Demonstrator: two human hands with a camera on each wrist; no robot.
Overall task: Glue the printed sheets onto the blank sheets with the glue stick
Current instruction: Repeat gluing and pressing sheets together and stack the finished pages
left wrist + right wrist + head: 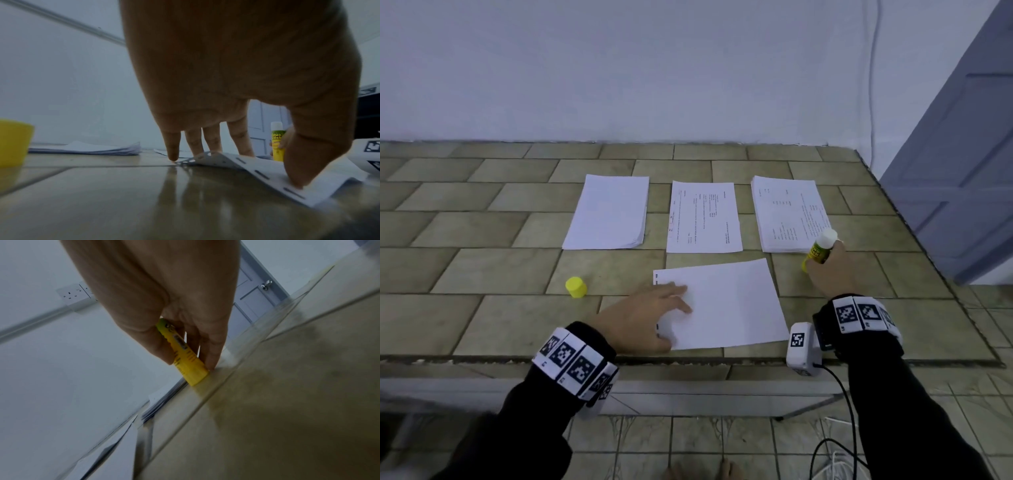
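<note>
From the head view I see my left hand (650, 317) lying flat, fingers straight, on the face-down sheet (732, 305); my right hand (828, 270) grips the uncapped glue stick (820, 248), hiding its base. The yellow cap (576, 287) stands apart. Left wrist view: the sheet's edge curls up under my fingers (213, 141). Right wrist view: the stick's base touches the table (287, 386); the label is blurred.

Glossy tiled table (482, 260) – matt white paper sheets (729, 305) – smooth yellow plastic glue stick (819, 249).
</note>
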